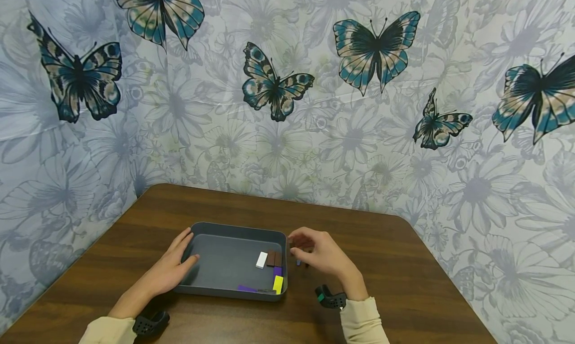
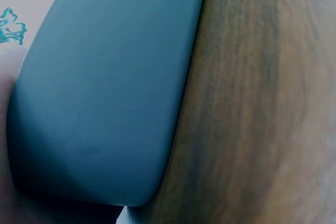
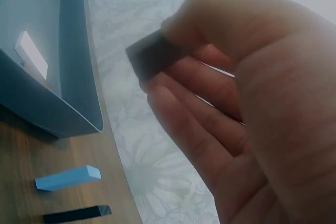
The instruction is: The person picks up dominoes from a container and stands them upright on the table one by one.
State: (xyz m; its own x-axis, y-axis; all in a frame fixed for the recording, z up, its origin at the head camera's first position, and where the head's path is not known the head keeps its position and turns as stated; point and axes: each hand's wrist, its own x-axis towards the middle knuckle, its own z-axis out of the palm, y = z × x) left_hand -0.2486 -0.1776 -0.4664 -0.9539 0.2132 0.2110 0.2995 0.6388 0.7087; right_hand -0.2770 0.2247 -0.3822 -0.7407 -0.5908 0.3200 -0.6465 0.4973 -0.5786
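A dark grey rectangular tray (image 1: 224, 254) lies on the wooden table, its left wall between the thumb and straight fingers of my left hand (image 1: 172, 264). In the left wrist view the tray's outer wall (image 2: 110, 87) fills much of the picture. Just outside the tray's right wall, my right hand (image 1: 321, 251) pinches a small dark rectangular block (image 3: 152, 56) between thumb and fingertips, raised off the table. Inside the tray are a white block (image 1: 261, 260), brown blocks (image 1: 271, 258), a purple block (image 1: 277, 271), a yellow block (image 1: 278, 284) and another purple piece (image 1: 247, 288).
On the table (image 1: 404, 289) right of the tray lie a light blue block (image 3: 68, 178) and a black block (image 3: 76, 214), below my right hand. A wall covering with butterflies (image 1: 375, 52) stands behind the table's back edge.
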